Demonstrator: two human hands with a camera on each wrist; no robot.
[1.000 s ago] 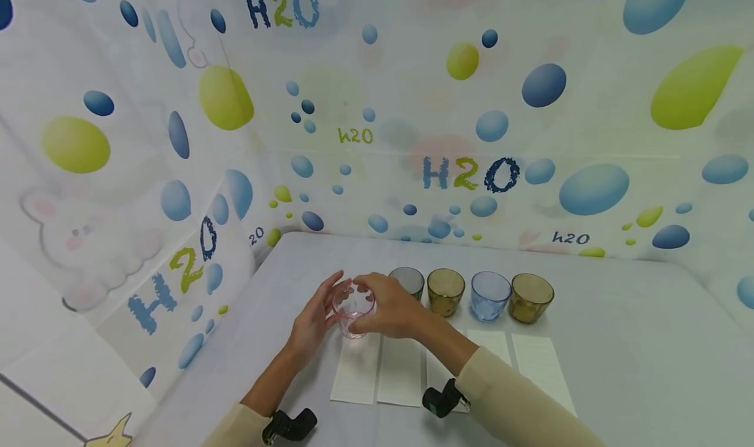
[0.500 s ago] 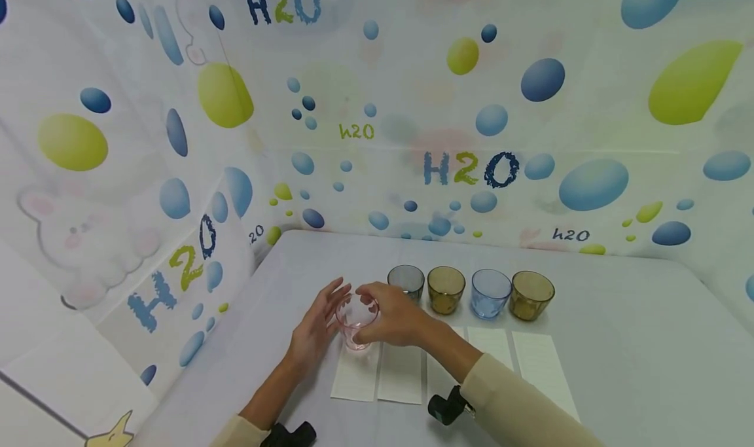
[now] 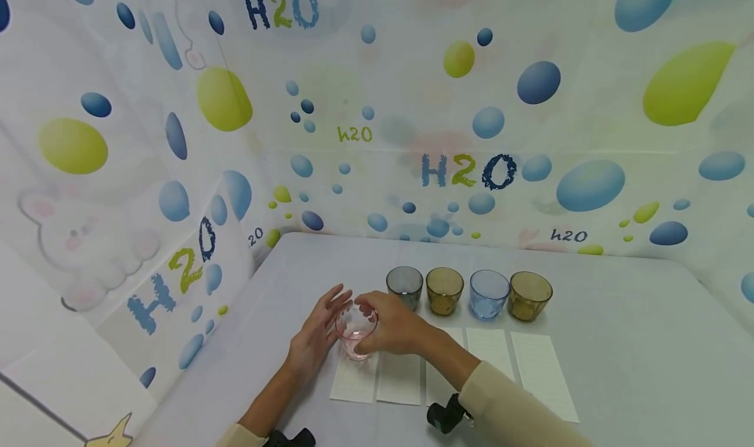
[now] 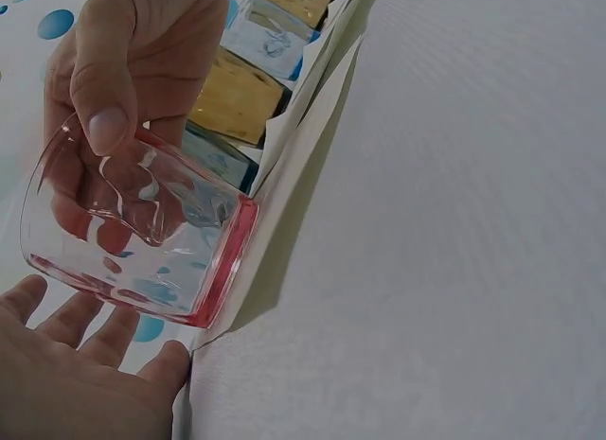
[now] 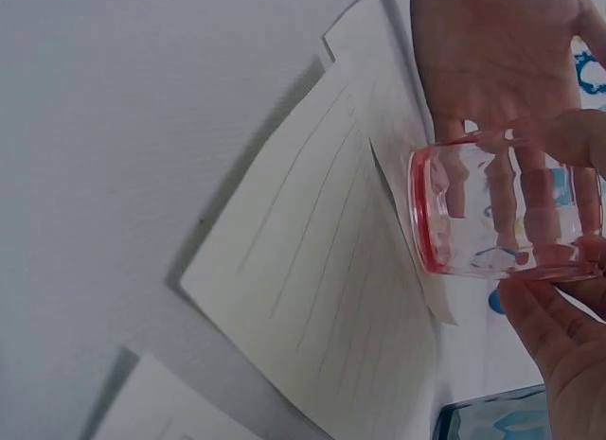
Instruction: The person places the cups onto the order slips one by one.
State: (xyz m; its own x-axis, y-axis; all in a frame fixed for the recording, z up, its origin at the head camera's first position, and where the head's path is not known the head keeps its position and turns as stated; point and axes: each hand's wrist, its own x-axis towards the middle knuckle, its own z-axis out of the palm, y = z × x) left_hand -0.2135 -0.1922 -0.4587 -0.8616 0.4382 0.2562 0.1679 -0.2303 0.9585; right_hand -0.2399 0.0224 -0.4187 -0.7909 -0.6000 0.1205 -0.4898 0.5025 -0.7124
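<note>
A clear pink-tinted drinking glass (image 3: 356,334) stands upright at the far end of the leftmost white paper strip (image 3: 351,383). My right hand (image 3: 396,327) grips it near the rim, thumb on the near side and fingers on the far side. Beside its left side is my left hand (image 3: 310,347), fingers extended and slightly bent. In the left wrist view the left fingertips lie close to the glass (image 4: 142,232); contact is hard to tell. The right wrist view shows the pink base of the glass (image 5: 424,213) at the paper.
Behind the right hand, a row holds a grey glass (image 3: 405,286), an amber glass (image 3: 444,292), a blue glass (image 3: 489,295) and another amber glass (image 3: 530,297). More paper strips (image 3: 544,375) lie side by side on the white tablecloth (image 3: 636,355).
Both hands and the pink glass have come slightly nearer to me, over the leftmost paper strip. The grey glass shows more behind the right hand. The other glasses stay put.
</note>
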